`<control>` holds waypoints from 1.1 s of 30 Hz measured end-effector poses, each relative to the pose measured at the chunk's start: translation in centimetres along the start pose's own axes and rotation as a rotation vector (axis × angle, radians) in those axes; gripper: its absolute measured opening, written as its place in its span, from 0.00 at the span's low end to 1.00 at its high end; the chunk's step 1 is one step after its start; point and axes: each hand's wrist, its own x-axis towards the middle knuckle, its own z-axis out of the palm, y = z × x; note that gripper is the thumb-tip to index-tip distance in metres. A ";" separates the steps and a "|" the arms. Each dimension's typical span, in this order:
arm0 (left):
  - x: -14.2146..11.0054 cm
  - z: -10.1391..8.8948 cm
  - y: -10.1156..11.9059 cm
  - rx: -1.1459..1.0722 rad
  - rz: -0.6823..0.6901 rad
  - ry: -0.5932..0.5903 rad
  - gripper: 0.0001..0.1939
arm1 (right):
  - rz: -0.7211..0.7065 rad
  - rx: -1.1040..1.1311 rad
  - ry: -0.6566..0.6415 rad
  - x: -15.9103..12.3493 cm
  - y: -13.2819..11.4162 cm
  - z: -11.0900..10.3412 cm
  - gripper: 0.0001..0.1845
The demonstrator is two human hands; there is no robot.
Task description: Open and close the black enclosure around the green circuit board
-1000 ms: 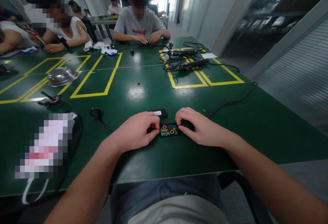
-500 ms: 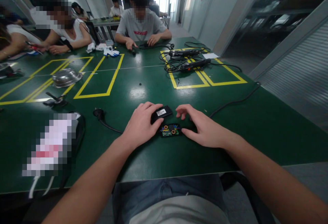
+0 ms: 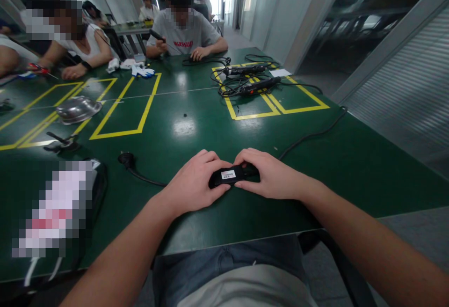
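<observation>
Casing is gripped along both long edges by the left hand and the right hand; pressure is best spread evenly, with the black cord unpinched.

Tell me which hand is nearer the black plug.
Left: the left hand is to the right of the black plug, at the left end of the black case; the right hand is farther off, at its right end.

Seemingly free room ahead, between cords
</observation>
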 end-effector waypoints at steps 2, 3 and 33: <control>0.0 0.0 0.1 0.015 -0.012 -0.007 0.19 | 0.005 0.001 -0.001 0.0 0.1 0.0 0.13; 0.0 -0.1 0.1 0.016 -0.019 -0.009 0.19 | 0.001 0.002 -0.001 0.0 0.1 -0.1 0.13; 0.9 0.9 -1.9 0.132 -0.336 0.208 0.17 | 0.016 -0.076 -0.022 0.2 -0.4 -0.6 0.06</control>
